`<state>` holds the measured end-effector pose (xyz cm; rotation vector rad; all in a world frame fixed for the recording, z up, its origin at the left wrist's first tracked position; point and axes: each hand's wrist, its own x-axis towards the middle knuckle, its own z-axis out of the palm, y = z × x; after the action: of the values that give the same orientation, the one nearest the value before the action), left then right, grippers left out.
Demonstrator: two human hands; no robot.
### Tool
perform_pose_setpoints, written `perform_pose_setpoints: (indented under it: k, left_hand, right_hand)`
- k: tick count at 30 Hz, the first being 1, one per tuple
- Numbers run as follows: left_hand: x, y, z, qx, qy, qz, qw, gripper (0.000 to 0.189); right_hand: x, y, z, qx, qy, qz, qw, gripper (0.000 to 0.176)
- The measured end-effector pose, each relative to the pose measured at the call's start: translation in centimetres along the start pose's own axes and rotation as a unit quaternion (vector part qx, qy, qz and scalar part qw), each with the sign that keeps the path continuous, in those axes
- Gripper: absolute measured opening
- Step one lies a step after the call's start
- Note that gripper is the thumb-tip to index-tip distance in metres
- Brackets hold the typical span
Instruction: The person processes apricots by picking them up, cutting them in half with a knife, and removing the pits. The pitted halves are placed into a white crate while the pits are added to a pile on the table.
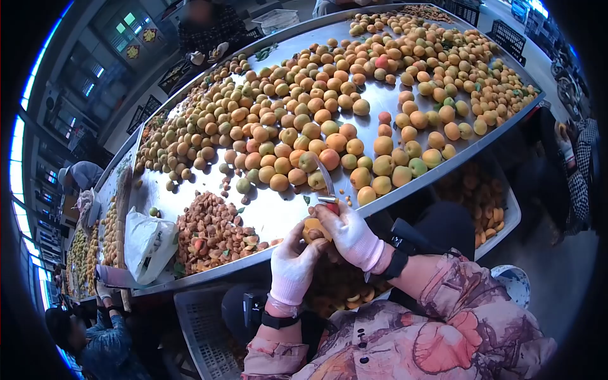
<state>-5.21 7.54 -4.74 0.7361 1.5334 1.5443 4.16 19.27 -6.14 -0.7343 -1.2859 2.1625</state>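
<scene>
My left hand (293, 267), in a white work glove with bare fingertips, is closed on an apricot (311, 224) whose brown pit seems to show at a cut. My right hand (349, 235), gloved the same way, grips a curved knife (324, 172) by its red handle, blade pointing up and away. Its fingers also touch the apricot, so both hands meet just over the table's near edge. Beyond them, whole apricots (285, 136) cover much of the metal table (278, 212). A heap of brown pits (209, 231) lies left of my hands.
A white plastic bag (149, 244) sits left of the pits. Below the table edge are a crate (206, 329), apricot halves (345, 288) and another bin (506, 218) of halves. A white bucket (512, 285) stands at right. Co-workers (212, 28) are around the tables.
</scene>
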Motion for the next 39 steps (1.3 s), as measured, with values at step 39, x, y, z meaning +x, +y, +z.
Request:
perform_pose_setpoints:
  k: [39]
  left_hand:
    - [0.7,-1.3,2.6,0.346,0.124,0.190,0.911,0.057]
  right_hand:
    - [3.6,-3.2,3.0,0.192,0.143,0.010,0.971,0.018]
